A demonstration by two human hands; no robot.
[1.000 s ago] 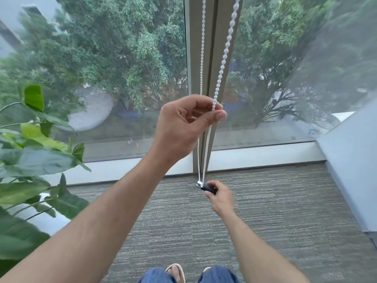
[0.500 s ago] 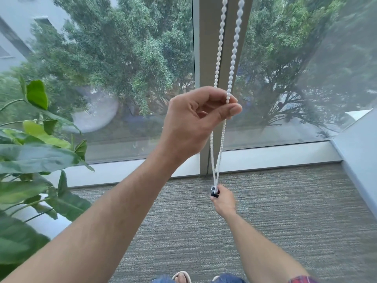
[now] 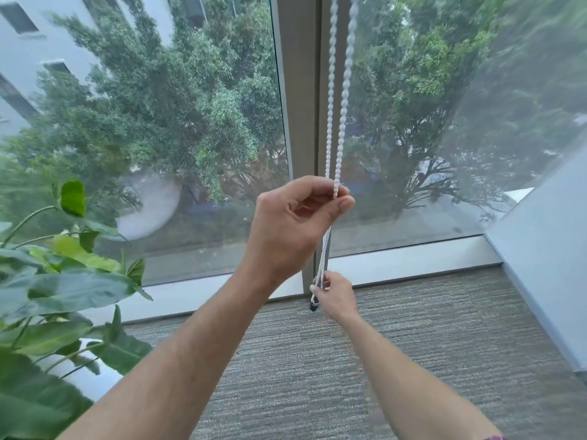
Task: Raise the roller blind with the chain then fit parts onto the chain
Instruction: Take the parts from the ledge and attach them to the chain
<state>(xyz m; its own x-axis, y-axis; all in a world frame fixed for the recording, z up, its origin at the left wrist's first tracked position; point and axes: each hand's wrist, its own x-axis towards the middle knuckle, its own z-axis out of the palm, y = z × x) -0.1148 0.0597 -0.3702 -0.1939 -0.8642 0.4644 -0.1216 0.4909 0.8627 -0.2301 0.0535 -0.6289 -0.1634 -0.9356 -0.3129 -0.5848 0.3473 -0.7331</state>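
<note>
Chain (image 3: 344, 90): white bead loop, two strands hanging near-vertical in front of the window mullion (image 3: 300, 90), long axis straight up-down. Left hand (image 3: 292, 230) is high on it, thumb and forefinger closed on the right strand, which enters the pinch from directly above. Right hand (image 3: 333, 295) is low, near the floor line, fingers closed around both strands at the bottom of the loop, with a small dark part (image 3: 313, 306) poking out under the fist. Strands between the hands converge and look taut.

The key relation: the dark part sits straight below the left hand on the chain axis, so the right hand is the one on it; left only anchors.

Versus a second ago: the two strands are closer together up top, the right hand has moved up against the strands, and the dark part now points down instead of sideways. Blind itself is not in view.
</note>
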